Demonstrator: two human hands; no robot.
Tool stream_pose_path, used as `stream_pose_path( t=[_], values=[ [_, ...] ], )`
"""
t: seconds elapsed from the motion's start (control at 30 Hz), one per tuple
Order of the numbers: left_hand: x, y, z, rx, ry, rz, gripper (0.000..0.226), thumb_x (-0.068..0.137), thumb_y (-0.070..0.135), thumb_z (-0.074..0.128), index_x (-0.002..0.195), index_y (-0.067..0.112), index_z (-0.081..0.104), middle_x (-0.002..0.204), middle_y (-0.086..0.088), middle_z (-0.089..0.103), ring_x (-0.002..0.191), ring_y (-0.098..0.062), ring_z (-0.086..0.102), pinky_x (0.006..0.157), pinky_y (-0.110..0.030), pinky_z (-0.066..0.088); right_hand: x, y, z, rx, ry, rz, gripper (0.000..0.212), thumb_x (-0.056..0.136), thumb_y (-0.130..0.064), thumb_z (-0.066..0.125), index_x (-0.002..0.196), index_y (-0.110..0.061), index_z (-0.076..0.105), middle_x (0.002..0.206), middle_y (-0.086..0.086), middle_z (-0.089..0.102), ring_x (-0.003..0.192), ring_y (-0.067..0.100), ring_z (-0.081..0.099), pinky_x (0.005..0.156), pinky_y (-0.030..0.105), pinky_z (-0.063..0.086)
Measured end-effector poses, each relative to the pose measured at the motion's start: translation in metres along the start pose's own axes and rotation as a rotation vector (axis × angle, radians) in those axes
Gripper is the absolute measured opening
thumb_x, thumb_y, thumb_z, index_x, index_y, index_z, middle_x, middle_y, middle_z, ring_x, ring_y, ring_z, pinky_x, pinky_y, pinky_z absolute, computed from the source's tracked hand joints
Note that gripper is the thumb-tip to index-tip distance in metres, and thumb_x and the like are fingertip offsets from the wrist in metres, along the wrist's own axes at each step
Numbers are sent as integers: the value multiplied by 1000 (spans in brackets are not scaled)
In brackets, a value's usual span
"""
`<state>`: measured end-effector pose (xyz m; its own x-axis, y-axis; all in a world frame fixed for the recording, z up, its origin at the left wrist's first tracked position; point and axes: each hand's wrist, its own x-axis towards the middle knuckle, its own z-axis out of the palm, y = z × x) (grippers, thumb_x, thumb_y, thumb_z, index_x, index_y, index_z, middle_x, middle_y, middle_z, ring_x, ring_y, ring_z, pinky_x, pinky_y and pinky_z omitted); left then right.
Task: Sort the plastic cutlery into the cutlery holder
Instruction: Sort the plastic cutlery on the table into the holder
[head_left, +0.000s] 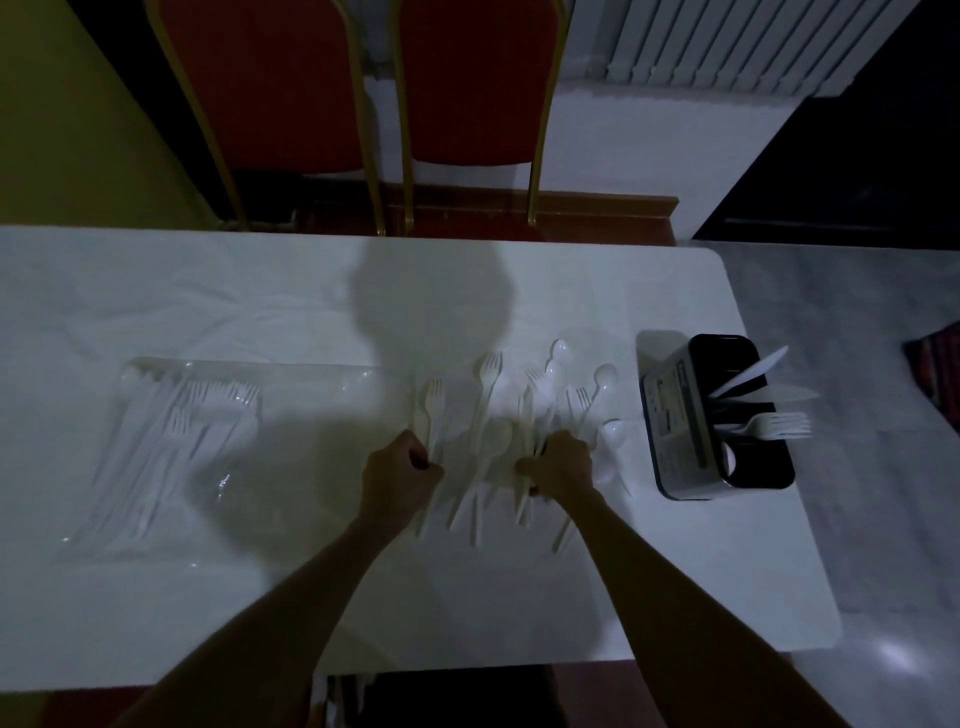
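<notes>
Currently, cutlery holder (675, 415), right of the right grip (558, 462), contains knives (753, 371) and forks (779, 423). Right grip clasps loose cutlery (530, 410); left grip (402, 467) clasps a fork (434, 395).

The white worktop (260, 597) carries a clear bag of forks (171, 441) lying flat on its left. Loose forks and spoons (488, 395) are spread across the middle. A black cutlery holder (685, 415) stands at the right, just beside the right edge.
</notes>
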<state>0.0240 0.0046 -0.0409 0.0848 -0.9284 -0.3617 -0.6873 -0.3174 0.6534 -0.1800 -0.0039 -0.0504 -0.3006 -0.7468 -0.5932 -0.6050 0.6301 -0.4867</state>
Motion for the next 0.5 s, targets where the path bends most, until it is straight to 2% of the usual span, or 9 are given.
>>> stream_pose_path(
  t=[0.13, 0.17, 0.27, 0.4, 0.5],
  values=[
    [3, 2, -8, 14, -29, 51, 25, 76, 13, 73, 96, 12, 58, 79, 2, 65, 72, -17, 63, 61, -20, 45, -1, -2, -7, 105, -47, 20, 30, 84, -17, 72, 103, 6, 64, 94, 19, 73, 73, 27, 73, 56, 23, 59],
    [4, 3, -9, 10, -32, 57, 26, 76, 13, 72, 99, 12, 61, 82, 0, 67, 73, -17, 64, 62, -19, 45, -2, -2, -9, 140, -49, 21, 29, 85, -15, 71, 104, 6, 64, 95, 19, 73, 72, 26, 72, 58, 23, 59],
    [6, 7, -8, 42, -71, 58, 18, 77, 14, 70, 95, 13, 68, 87, -2, 73, 75, -15, 66, 57, -13, 40, -7, -3, -12, 222, -40, 7, 30, 85, -11, 70, 108, 6, 64, 100, 19, 71, 70, 24, 68, 62, 26, 58],
    [2, 6, 1, 185, -130, 58, 19, 74, 17, 75, 89, 7, 67, 91, -8, 71, 84, -24, 65, 66, -23, 39, -10, -2, -8, 227, 2, -10, 30, 84, -10, 71, 110, 3, 64, 100, 18, 71, 70, 23, 69, 66, 28, 59],
    [-1, 5, 8, 231, -123, 37, 25, 74, 17, 75, 90, 2, 63, 92, -14, 69, 86, -29, 64, 69, -30, 45, -11, 2, -4, 206, 16, -24, 29, 83, -12, 72, 109, 0, 65, 101, 16, 71, 72, 22, 70, 68, 30, 61]
  ],
)
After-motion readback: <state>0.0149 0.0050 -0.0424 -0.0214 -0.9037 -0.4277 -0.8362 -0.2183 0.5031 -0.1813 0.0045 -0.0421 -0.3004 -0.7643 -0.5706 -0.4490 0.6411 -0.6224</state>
